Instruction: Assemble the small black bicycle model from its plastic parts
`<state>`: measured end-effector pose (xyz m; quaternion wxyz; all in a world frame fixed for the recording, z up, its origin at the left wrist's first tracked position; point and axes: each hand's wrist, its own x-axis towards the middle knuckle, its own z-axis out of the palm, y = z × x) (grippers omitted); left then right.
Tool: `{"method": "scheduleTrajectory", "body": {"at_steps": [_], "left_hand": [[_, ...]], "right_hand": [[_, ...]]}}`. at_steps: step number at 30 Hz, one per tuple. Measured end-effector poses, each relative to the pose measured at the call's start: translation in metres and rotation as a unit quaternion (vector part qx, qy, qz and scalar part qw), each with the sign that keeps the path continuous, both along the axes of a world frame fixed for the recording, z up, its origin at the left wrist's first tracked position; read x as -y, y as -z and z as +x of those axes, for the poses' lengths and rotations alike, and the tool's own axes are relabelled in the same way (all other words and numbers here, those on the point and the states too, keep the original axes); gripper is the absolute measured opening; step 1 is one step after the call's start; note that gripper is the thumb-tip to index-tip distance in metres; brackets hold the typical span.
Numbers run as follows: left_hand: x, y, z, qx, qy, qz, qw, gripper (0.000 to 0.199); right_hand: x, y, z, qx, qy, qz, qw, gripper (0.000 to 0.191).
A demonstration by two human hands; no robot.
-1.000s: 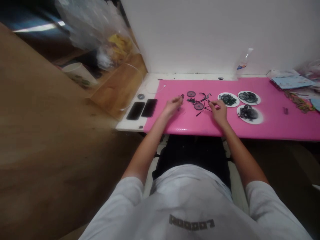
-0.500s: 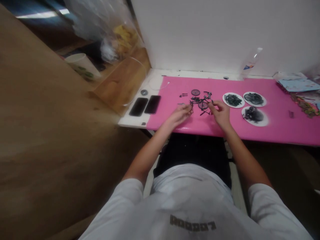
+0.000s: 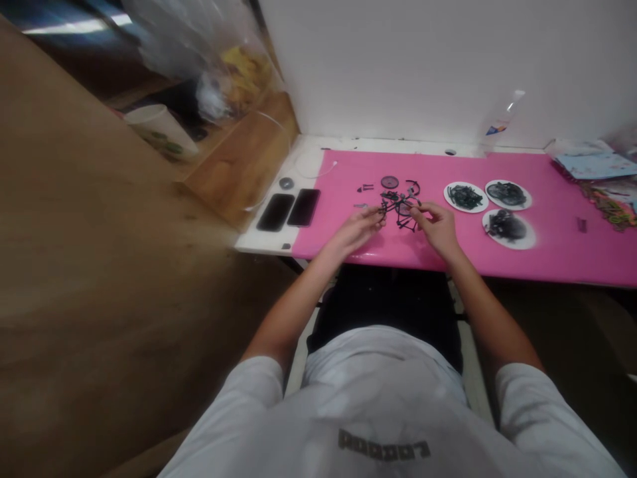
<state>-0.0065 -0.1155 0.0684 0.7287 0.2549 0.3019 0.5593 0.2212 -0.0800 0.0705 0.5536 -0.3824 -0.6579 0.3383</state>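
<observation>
Between my two hands is a small black model bicycle (image 3: pixel 401 206), with a thin frame and a spoked wheel, held over the pink mat (image 3: pixel 328 239). My left hand (image 3: pixel 367 224) is closed on its left end, fingertips pinching the dark parts. The thumb and fingers of my right hand (image 3: pixel 432 224) pinch its right side. Just beyond it lie a loose spoked wheel (image 3: pixel 389 182) and a curved black piece (image 3: pixel 414 187). Several tiny dark parts (image 3: pixel 365 188) rest to the left, with a small grey piece (image 3: pixel 361 206) nearer my left hand.
Three white plates of black parts stand to the right, one being the near plate (image 3: pixel 527 240). Two dark phones (image 3: pixel 304 207) lie at the left. A clear bottle (image 3: pixel 502 123) stands by the wall; bags and papers (image 3: pixel 594 166) fill the far right.
The bicycle has turned slightly between my hands, and its lower frame and wheel now sit at a different angle. My right hand has shifted a little to the left.
</observation>
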Motion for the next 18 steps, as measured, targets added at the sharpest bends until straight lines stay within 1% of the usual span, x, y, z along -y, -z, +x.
{"method": "scheduleTrajectory", "body": {"at_steps": [4, 10, 18], "left_hand": [[0.003, -0.003, 0.005, -0.015, 0.005, 0.016, 1.000, 0.017], [0.007, -0.005, 0.012, -0.022, 0.010, 0.034, 0.999, 0.014], [0.007, -0.004, 0.013, -0.021, 0.011, 0.023, 0.999, 0.012]], "right_hand": [[0.005, -0.003, -0.002, 0.014, -0.005, 0.005, 1.000, 0.051], [0.009, -0.003, -0.006, 0.033, -0.008, 0.001, 0.999, 0.055], [0.010, -0.003, -0.006, 0.033, -0.004, 0.013, 0.999, 0.051]]}}
